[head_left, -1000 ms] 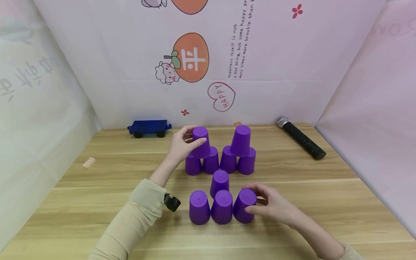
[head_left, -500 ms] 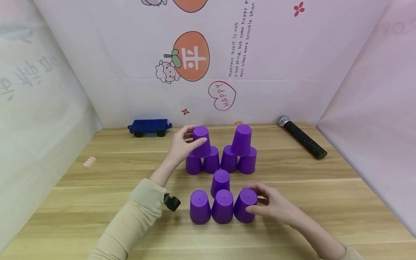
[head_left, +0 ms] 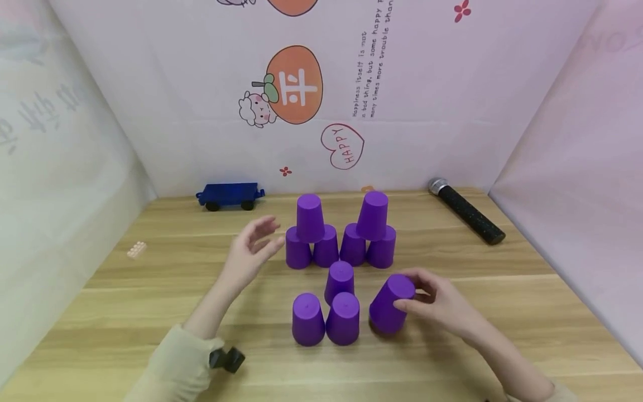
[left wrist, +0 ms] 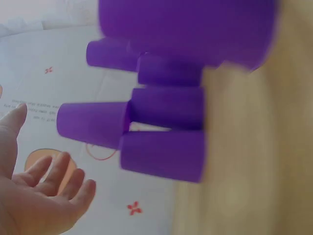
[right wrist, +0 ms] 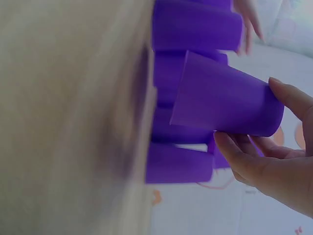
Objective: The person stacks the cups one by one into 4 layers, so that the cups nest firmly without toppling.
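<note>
My right hand (head_left: 442,301) grips an upside-down purple cup (head_left: 390,304), tilted and lifted off the table in the right wrist view. To the left of the back cups, my left hand (head_left: 253,254) holds nothing, its fingers apart from them. Two small stacks stand at the back, each a pair of purple cups with one on top: the left top cup (head_left: 310,218) and the right top cup (head_left: 373,215). In front are a single purple cup (head_left: 340,283) and two more side by side, the left front cup (head_left: 308,319) and the middle front cup (head_left: 344,318).
A blue toy wagon (head_left: 230,195) stands at the back left, by the white printed backdrop (head_left: 201,100). A black microphone (head_left: 467,212) lies at the back right. A small pale toy brick (head_left: 137,249) is on the left of the wooden table (head_left: 271,374).
My left hand has let go of the left top cup and moved back to the left. The right hand has lifted its cup up and right, away from the front row.
</note>
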Demonstrator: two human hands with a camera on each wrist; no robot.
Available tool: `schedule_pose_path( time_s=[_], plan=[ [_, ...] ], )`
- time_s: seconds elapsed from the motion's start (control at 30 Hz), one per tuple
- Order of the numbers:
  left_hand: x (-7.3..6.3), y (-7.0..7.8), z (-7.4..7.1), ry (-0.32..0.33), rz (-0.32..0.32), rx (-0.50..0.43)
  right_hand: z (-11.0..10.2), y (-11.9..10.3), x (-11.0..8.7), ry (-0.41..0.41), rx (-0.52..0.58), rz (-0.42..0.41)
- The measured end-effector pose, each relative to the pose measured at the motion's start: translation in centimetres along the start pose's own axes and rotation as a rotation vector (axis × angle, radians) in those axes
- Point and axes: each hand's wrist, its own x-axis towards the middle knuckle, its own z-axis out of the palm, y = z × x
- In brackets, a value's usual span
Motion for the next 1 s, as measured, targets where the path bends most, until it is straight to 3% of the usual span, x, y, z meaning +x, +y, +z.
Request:
schedule_pose_path(
  time_s=[0.13,0.23,0.4,0.5,0.67,1.0],
  plan=[
    [-3.0,-1.2,0.2,-0.149,-0.029,0.006,-1.7,-1.1,0.3,0.081,-0.031,-0.006],
    [-4.6,-1.8,0.5,-0.254,-0.014,0.019,-3.2,-2.4,0.9,0.124,-0.050,-0.017],
    [-5.8,-2.1,1.3,-0.361,0.008,0.030,-5.3,-5.0,2.7,0.156,-0.045,-0.041],
    [-6.1,-2.2,1.7,-0.408,-0.011,0.033,-6.1,-6.4,4.0,0.161,-0.044,-0.049],
    [-6.4,-2.4,2.0,-0.446,-0.035,0.061,-6.6,-8.5,6.7,0.150,-0.073,-0.032],
    [-6.6,-2.5,2.6,-0.425,-0.014,0.057,-5.9,-11.3,12.4,0.123,-0.138,0.019]
  ],
)
